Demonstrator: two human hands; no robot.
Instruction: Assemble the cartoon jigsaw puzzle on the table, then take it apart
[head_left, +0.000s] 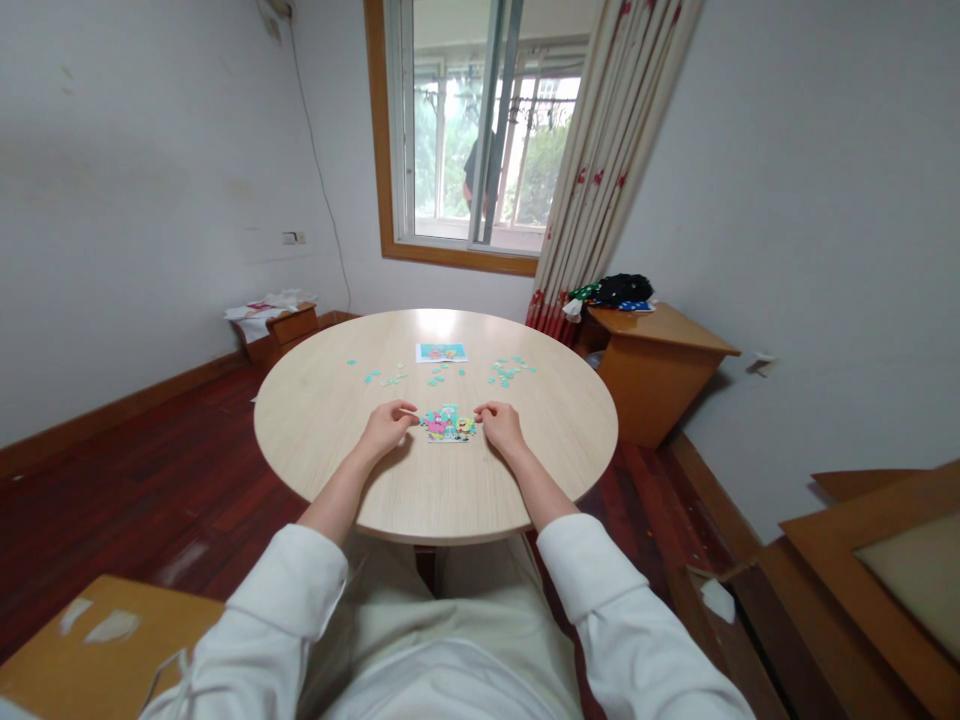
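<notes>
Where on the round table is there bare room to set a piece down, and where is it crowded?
Bare wood lies along the table's left rim, beside the left hand, on its right side beyond the right hand, and along the near edge between the forearms. Crowded: the part-built puzzle between the hands, and the loose pieces strung across the far half around the reference picture.

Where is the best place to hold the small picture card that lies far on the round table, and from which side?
Probably its near long edge. The picture card lies flat on the table, beyond the half-built puzzle, with bare wood around it. Reach over the puzzle, slide a fingertip under that edge, then pinch.
</notes>
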